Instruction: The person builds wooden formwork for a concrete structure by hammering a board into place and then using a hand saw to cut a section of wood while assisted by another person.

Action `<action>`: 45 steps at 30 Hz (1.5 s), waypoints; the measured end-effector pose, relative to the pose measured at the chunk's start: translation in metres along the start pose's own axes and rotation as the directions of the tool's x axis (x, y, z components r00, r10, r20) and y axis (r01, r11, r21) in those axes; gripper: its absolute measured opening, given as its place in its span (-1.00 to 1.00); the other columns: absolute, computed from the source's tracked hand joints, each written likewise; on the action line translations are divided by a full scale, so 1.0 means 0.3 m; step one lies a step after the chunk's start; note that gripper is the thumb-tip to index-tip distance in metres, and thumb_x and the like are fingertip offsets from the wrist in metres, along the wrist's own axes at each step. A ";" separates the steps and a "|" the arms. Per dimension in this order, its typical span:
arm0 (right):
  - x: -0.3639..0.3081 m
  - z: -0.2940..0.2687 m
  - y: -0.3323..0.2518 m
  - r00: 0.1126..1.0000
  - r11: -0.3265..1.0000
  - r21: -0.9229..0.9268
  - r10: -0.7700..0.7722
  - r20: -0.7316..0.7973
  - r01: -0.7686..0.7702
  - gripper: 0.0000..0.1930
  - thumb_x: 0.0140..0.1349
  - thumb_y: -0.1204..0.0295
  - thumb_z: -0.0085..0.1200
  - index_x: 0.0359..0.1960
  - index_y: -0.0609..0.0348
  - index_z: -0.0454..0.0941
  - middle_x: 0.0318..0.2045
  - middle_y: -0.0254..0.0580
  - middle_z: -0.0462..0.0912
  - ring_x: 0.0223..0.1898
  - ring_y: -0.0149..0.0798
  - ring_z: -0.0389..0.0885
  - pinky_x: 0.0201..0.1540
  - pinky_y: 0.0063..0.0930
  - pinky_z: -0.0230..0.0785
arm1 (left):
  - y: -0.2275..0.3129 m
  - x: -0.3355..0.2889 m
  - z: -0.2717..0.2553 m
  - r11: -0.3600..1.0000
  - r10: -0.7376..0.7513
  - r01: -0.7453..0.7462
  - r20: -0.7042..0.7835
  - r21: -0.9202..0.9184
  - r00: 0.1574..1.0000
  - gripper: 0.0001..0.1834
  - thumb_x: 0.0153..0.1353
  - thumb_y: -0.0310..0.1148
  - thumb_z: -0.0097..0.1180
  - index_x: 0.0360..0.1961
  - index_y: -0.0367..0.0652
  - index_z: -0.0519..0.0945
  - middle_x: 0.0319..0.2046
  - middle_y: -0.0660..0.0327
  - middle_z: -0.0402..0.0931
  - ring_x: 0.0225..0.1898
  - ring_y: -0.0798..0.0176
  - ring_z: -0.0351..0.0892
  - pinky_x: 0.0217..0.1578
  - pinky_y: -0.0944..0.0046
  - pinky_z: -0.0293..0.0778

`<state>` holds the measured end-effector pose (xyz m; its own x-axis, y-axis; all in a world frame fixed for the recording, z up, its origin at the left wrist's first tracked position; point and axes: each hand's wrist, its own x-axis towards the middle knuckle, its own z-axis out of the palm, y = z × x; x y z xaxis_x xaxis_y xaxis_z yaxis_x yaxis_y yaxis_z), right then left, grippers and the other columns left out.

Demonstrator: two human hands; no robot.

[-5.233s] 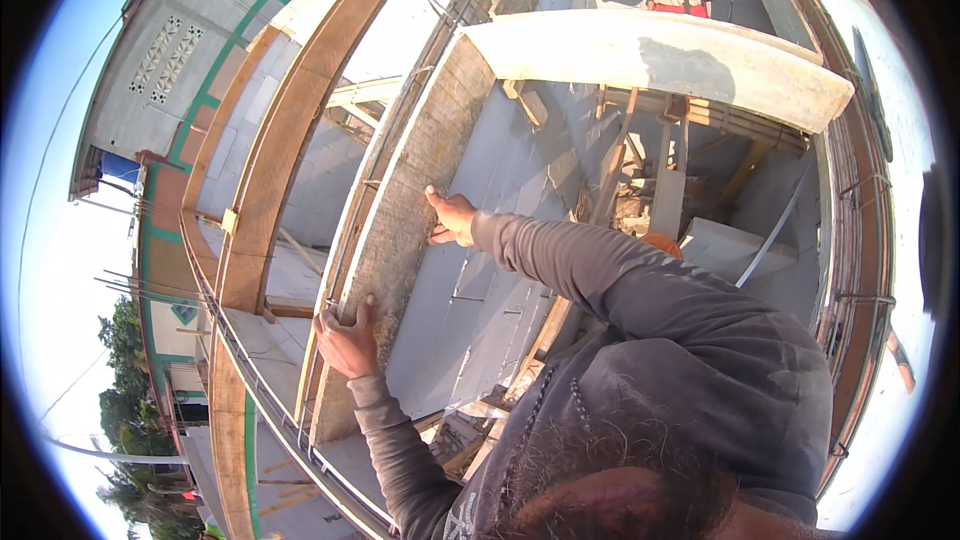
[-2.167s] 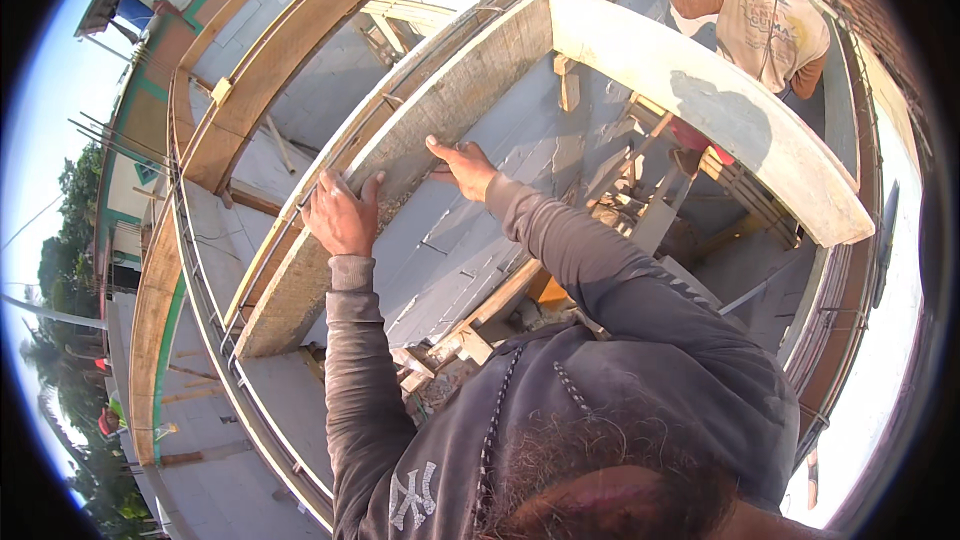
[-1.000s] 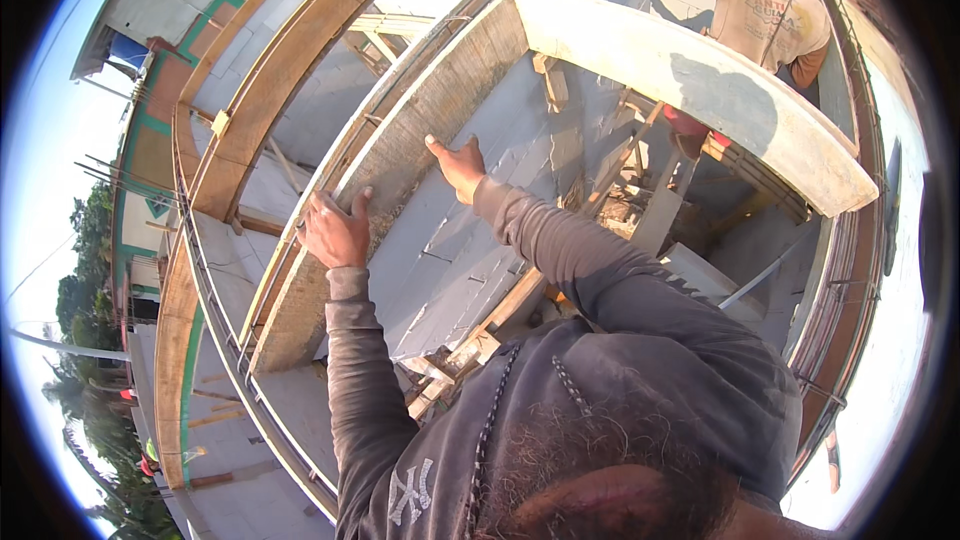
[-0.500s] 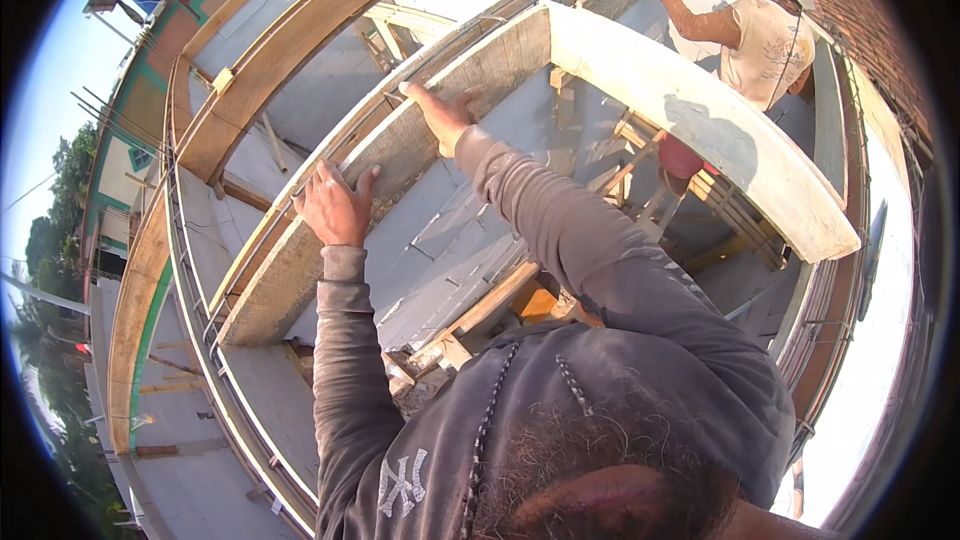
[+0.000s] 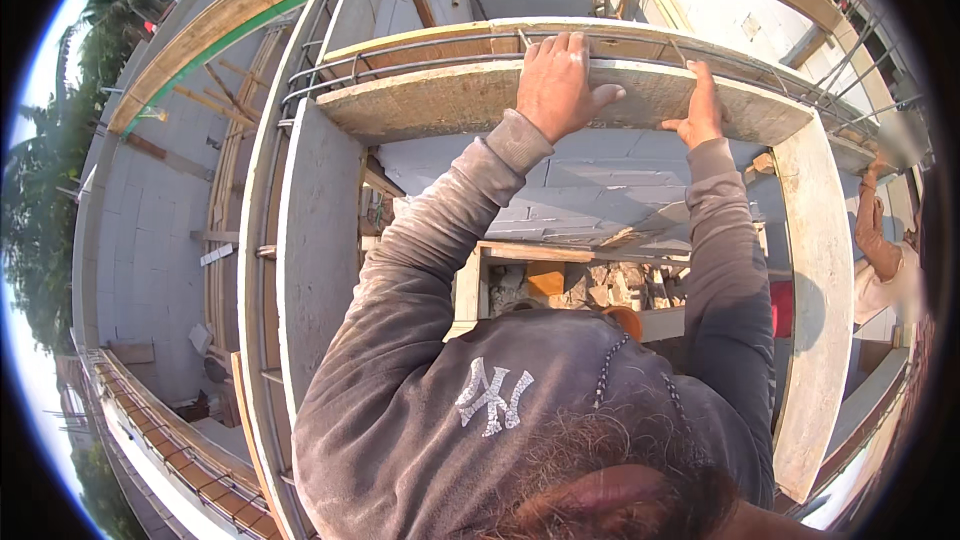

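A weathered wooden board (image 5: 430, 95) stands on edge across the upper middle. My left hand (image 5: 562, 85) grips it near its middle, fingers over the top edge and thumb out on the near side. Farther right, my right hand (image 5: 703, 108) clasps the same board, with the thumb on its near face and the other fingertips hidden behind. Just beyond the board run steel reinforcing bars (image 5: 400, 48). Pale boards meet its two ends, a left side board (image 5: 312, 240) and a right side board (image 5: 815, 290).
Below the board lies a grey block wall (image 5: 590, 175). Rubble (image 5: 600, 290) and an orange bucket (image 5: 625, 321) show deeper down. Something red (image 5: 782, 308) is beside the right board. A co-worker (image 5: 885, 275) stands at the far right, and more rebar (image 5: 180, 440) runs at lower left.
The view has turned, so the board now runs across the top instead of slanting. Both hands stay on the board. The co-worker has shifted to the right rim of the picture.
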<state>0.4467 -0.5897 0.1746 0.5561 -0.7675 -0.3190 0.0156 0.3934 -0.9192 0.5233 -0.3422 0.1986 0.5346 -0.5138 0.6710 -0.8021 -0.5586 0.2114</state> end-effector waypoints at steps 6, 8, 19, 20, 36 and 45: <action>-0.060 0.029 -0.014 0.996 1.000 -0.022 0.021 0.087 -0.019 -0.06 0.06 -0.11 0.31 0.48 -0.05 0.27 0.42 -0.02 0.18 0.38 0.30 0.27 0.06 0.70 0.32 | -0.124 -0.010 -0.115 0.995 0.060 -0.048 -0.145 0.089 0.988 -0.26 -0.02 0.23 0.50 -0.02 -0.15 0.65 -0.03 0.10 0.64 0.10 -0.04 0.60 0.29 -0.14 0.28; -0.070 0.037 -0.021 0.993 0.999 -0.041 0.014 0.116 -0.010 -0.06 0.06 -0.11 0.31 0.47 -0.05 0.27 0.42 -0.02 0.18 0.38 0.29 0.27 0.06 0.68 0.33 | -0.157 -0.061 -0.095 0.991 0.063 -0.045 -0.141 0.125 0.988 -0.24 -0.04 0.25 0.51 -0.02 -0.14 0.66 0.01 0.12 0.62 0.13 -0.02 0.58 0.29 -0.17 0.27; -0.107 0.028 -0.038 0.992 0.998 -0.058 -0.005 0.125 0.012 -0.04 0.05 -0.13 0.34 0.48 -0.05 0.26 0.40 0.01 0.26 0.33 0.25 0.38 0.12 0.62 0.35 | -0.030 -0.078 -0.045 0.979 0.137 -0.128 -0.047 0.162 0.989 -0.23 -0.09 0.05 0.57 0.12 -0.09 0.61 0.09 0.11 0.52 0.19 0.00 0.46 0.31 -0.24 0.23; -0.098 0.021 -0.035 0.990 0.998 -0.058 -0.003 0.138 0.011 -0.05 0.06 -0.13 0.33 0.47 -0.06 0.28 0.40 -0.02 0.27 0.34 0.24 0.37 0.18 0.64 0.26 | -0.003 -0.068 -0.027 0.976 0.179 -0.180 0.020 0.124 0.984 -0.21 -0.09 0.01 0.57 0.15 -0.11 0.58 0.08 0.11 0.52 0.18 -0.01 0.47 0.30 -0.20 0.25; -0.121 0.042 -0.013 0.991 0.998 -0.046 -0.031 0.130 0.037 0.01 0.09 -0.20 0.30 0.54 -0.06 0.20 0.48 -0.03 0.19 0.40 0.21 0.29 0.23 0.61 0.13 | 0.023 -0.026 0.116 0.981 0.139 -0.143 0.045 0.133 0.989 -0.28 -0.05 -0.09 0.54 0.14 -0.07 0.55 -0.05 0.16 0.61 0.07 0.01 0.57 0.14 -0.14 0.35; -0.136 -0.058 0.037 0.978 0.994 0.042 -0.108 0.179 0.102 0.19 0.10 -0.31 0.33 0.61 0.06 0.01 0.49 0.05 0.16 0.48 0.19 0.22 0.30 0.51 0.25 | 0.016 -0.027 0.103 0.979 0.185 -0.188 0.040 0.076 0.982 -0.17 -0.04 -0.07 0.56 0.26 -0.10 0.49 0.02 0.13 0.56 0.13 -0.01 0.54 0.21 -0.19 0.30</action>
<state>0.4097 -0.5629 0.1735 0.6910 -0.7024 -0.1709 0.1073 0.3335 -0.9366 0.5234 -0.3608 0.1721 0.3868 -0.6338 0.6699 -0.8655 -0.5001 0.0266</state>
